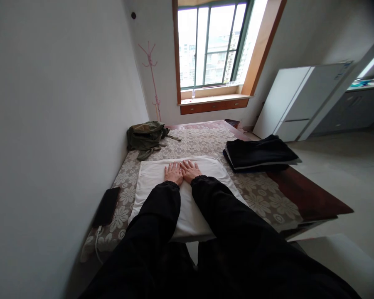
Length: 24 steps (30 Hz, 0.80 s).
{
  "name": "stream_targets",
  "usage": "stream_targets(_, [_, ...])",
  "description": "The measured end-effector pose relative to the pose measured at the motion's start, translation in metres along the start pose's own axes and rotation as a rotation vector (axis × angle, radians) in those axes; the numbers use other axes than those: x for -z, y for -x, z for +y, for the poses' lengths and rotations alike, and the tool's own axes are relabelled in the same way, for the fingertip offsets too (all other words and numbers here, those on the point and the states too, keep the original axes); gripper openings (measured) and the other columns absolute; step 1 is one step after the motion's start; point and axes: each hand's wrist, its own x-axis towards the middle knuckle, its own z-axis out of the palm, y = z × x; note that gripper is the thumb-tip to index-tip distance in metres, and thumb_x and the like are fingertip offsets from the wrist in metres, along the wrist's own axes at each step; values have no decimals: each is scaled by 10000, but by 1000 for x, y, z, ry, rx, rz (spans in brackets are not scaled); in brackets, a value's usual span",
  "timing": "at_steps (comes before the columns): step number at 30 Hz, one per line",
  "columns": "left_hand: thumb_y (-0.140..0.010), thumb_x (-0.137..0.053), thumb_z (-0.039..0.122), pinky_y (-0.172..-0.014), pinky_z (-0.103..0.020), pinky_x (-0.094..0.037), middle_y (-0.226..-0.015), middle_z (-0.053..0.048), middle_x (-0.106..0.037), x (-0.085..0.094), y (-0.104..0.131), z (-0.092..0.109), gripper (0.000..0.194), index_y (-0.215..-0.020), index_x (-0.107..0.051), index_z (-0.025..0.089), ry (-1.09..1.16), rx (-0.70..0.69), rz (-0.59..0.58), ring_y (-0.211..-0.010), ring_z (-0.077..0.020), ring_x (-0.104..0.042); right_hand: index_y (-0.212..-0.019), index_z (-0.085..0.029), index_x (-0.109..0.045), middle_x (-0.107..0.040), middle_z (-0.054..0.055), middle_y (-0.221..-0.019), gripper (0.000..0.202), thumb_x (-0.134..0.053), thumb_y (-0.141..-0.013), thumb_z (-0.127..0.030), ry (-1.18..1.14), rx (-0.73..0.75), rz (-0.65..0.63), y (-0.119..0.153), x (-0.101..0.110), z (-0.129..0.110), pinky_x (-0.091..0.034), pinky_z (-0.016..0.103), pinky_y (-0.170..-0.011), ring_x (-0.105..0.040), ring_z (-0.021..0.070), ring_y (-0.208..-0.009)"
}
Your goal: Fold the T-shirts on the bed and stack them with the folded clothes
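Note:
A white cloth [152, 182], spread out in a rough rectangle, lies in front of me on the patterned tablecloth. Near its far edge my left hand [173, 173] rests palm down with the fingers stretched out. Right beside it, my right hand [190, 170] also presses flat on the cloth, fingers spread and the thumbs close together. Neither hand grips anything. My dark sleeves cover parts of the cloth's middle and near side.
Folded dark clothes [260, 153] are stacked at the table's right. An olive backpack [146, 135] sits at the far left against the wall. A black phone [106, 207] with a white cable [97, 245] lies at the left edge. A white fridge [293, 101] stands beyond.

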Motion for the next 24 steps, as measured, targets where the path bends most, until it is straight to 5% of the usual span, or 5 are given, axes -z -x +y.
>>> stream_targets(24, [-1019, -272, 381, -1308, -533, -119, -1743, -2, -234, 5, 10, -2, 642, -1654, -295, 285, -3, -28, -10, -1612, -261, -172, -1681, -186, -199, -111, 55, -1763, 666, -239, -1050, -397, 18, 22, 41, 6, -9, 1, -63, 489, -1296, -68, 257, -1622])
